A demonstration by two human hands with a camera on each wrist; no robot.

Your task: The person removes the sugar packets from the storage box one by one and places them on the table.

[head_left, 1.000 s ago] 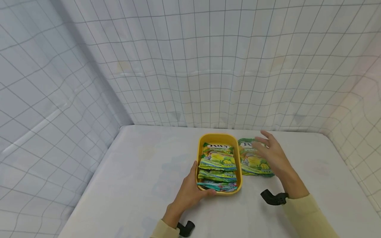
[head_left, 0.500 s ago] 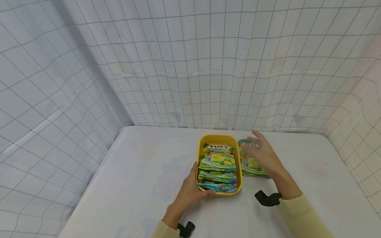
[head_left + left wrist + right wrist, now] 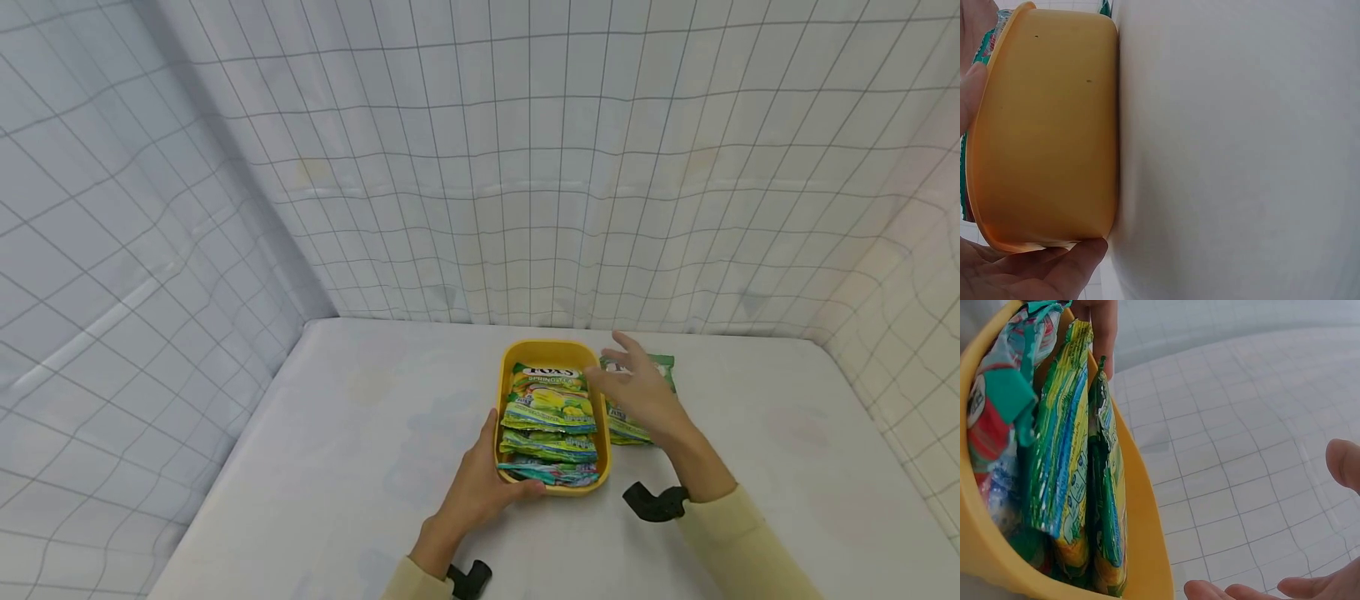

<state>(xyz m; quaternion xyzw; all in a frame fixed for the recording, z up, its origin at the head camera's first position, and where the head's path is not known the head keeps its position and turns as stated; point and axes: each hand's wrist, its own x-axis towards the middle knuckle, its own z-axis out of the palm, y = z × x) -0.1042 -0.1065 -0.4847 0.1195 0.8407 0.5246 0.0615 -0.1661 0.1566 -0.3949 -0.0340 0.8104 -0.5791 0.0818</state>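
Observation:
A yellow plastic tub (image 3: 551, 346) sits on the white table, with several green-and-yellow Fox's candy packets (image 3: 551, 404) lined up inside. My left hand (image 3: 472, 487) grips its near left corner, fingers along the left wall and thumb on the front rim. In the left wrist view the tub's wall (image 3: 1047, 125) stands between thumb and fingers. Another green Fox's packet (image 3: 626, 429) lies beside the tub on the right. Over that packet hovers my right hand (image 3: 648, 400), fingers spread and holding nothing, its fingertips at the tub's right rim. It hides part of the packet.
White cloth with a dark grid (image 3: 525, 167) rises behind the table and along both sides. A black wrist mount (image 3: 656, 502) sits on the right wrist and another (image 3: 472, 579) on the left. White tabletop (image 3: 360, 450) extends to both sides of the tub.
My right hand has moved left across the loose packet to the tub's right rim, uncovering the packet's right side. The left hand and the tub have stayed in place.

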